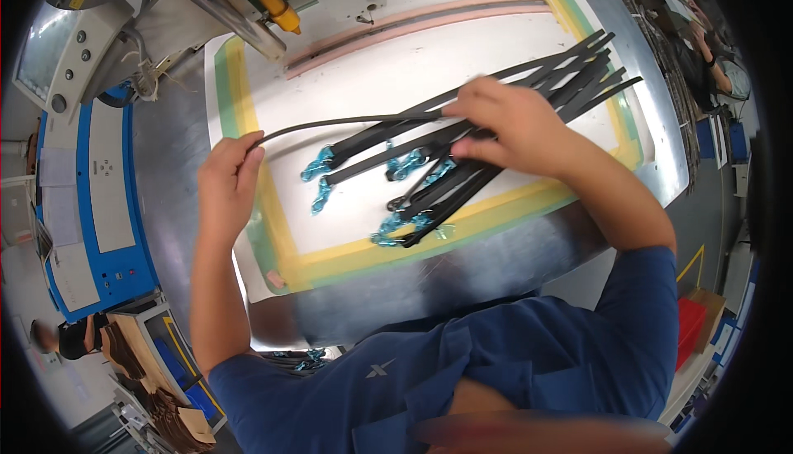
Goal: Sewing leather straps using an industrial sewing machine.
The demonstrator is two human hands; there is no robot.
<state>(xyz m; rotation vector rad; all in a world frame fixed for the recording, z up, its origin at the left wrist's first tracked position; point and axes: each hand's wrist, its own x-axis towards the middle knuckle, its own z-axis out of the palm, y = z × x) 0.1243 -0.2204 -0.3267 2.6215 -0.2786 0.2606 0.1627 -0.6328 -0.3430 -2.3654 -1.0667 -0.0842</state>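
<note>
Between 9 o'clock and the center, above a white sheet (pixel 318 227), one slender black strip (pixel 347 120) spans the two bare hands, arching slightly. Left hand (pixel 223 183), at 9 o'clock: thumb and forefinger pinch the strip's end; the grip of the remaining fingers cannot be told. Right hand (pixel 514 128), toward 2 o'clock: bent fingers close on the same strip, the thumb lower; whether this hand also touches the pile beneath cannot be told. Below it, a loose bundle of black strips (pixel 438 195) fans from 7 to 2 o'clock, several ends toward 7 and 8 o'clock wrapped in shiny blue film (pixel 317 165). Yellow tape (pixel 355 259) and green tape (pixel 227 82) border the sheet, which lies on a metal table (pixel 330 313). At 12 o'clock runs a pink band (pixel 421 26) with a dark central line; at 11 o'clock, a yellow nozzle (pixel 285 18) points downward. At 9 o'clock, beyond the table, stands a blue-and-white cabinet (pixel 116 190).
</note>
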